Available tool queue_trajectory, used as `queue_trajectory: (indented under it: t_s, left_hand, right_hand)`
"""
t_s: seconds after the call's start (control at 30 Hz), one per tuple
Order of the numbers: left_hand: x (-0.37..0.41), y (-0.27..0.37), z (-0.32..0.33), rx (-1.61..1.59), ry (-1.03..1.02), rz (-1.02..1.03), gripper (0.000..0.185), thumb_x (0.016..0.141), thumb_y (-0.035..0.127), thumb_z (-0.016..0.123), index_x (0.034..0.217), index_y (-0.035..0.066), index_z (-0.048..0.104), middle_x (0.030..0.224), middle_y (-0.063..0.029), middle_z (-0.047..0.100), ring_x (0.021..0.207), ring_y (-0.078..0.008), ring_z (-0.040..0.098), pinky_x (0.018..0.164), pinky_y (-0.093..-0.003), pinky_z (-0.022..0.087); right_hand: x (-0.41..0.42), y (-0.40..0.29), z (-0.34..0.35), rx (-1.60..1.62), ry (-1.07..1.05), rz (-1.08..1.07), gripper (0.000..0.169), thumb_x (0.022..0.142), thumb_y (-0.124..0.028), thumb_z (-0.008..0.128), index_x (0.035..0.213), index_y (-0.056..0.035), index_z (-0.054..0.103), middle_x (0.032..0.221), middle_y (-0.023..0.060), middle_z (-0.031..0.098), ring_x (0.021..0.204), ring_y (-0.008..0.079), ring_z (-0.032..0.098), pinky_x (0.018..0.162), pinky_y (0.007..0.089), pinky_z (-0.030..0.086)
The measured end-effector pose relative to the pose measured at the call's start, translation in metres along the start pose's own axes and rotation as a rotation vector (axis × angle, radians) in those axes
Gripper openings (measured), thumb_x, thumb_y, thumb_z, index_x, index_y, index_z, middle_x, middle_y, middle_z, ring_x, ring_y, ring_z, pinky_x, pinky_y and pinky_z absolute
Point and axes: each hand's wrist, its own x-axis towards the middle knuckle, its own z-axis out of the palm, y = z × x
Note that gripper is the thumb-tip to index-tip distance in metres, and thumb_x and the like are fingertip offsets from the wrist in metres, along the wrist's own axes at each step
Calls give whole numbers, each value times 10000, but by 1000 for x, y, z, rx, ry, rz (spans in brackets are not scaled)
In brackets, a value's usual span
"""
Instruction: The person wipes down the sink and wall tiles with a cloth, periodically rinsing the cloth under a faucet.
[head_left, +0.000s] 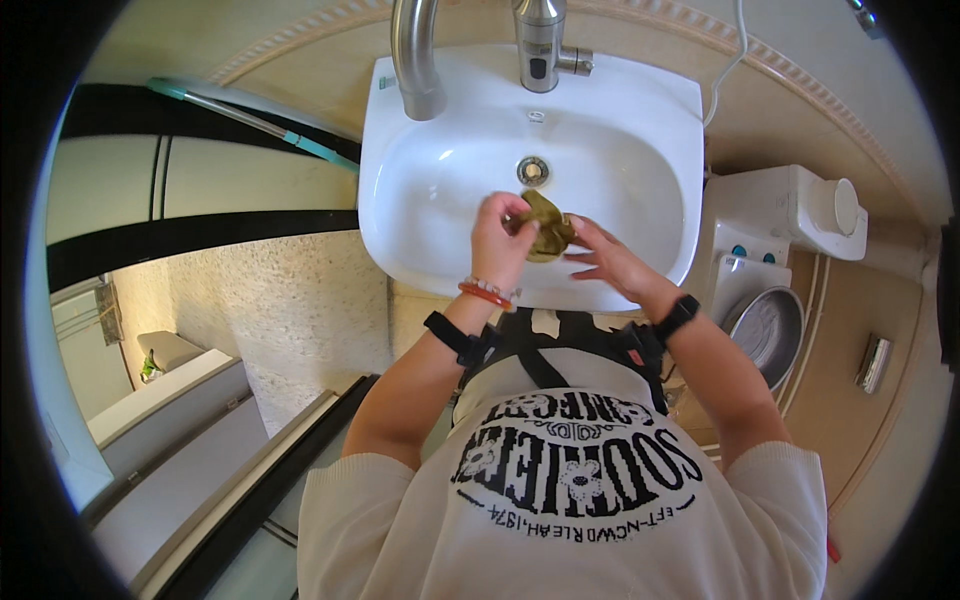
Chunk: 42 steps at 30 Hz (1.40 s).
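A crumpled olive-green cloth (551, 231) is held between my two hands over the front half of a white ceramic washbasin (420, 217). My left hand (504, 229) pinches its left side between thumb and fingers; a beaded bracelet and an orange-red band circle that wrist. At the cloth's right edge, my right hand (606, 253) touches it with thumb and index finger, the other fingers spread. Behind the cloth lies the metal drain (533, 171).
A curved metal spout (417, 60) and a faucet body (538, 45) stand at the basin's back. To the right are a white washing machine (750, 217) and a metal bowl (766, 337). A telescopic pole (247, 120) leans at the left.
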Motion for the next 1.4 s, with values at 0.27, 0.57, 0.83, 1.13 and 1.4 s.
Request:
queue_trajectory:
  t_s: [0.27,0.57,0.83,1.13,1.4]
  left_hand:
    - [-15,-39,-45,545,71,293,41,813,54,619,825,49,580,829,-97,610,811,-283,569,739,-364,464]
    - [-13,-85,-68,865,234,80,108,828,147,597,763,61,592,756,-86,610,784,-282,574,668,-399,481]
    - [-15,-86,-71,808,248,78,67,817,106,591,782,49,593,763,-94,607,762,-292,571,662,-395,480]
    - [-12,-81,-72,788,274,56,73,803,90,585,748,44,595,731,-101,594,731,-288,568,642,-381,475]
    - [-10,-79,-73,818,268,42,86,786,96,600,716,49,584,719,-89,595,705,-278,568,622,-385,474]
  right_hand:
    - [73,-12,-30,-598,153,-481,426,787,-40,575,1203,-79,494,1080,134,601,926,275,622,774,391,520]
    - [146,-24,-22,-1876,115,-210,209,791,-178,557,961,-109,657,937,135,659,1080,281,542,860,444,394]
    - [120,-65,-10,-1053,-767,42,191,794,-154,621,947,-53,676,862,64,667,789,130,607,708,259,466]
    - [180,-22,-35,-1710,280,-512,453,823,-148,563,1260,-67,477,1342,146,446,1155,310,495,898,409,462]
    - [218,35,-40,-1563,296,-689,480,844,-287,597,1236,-35,482,1319,87,432,1249,277,395,1049,369,334]
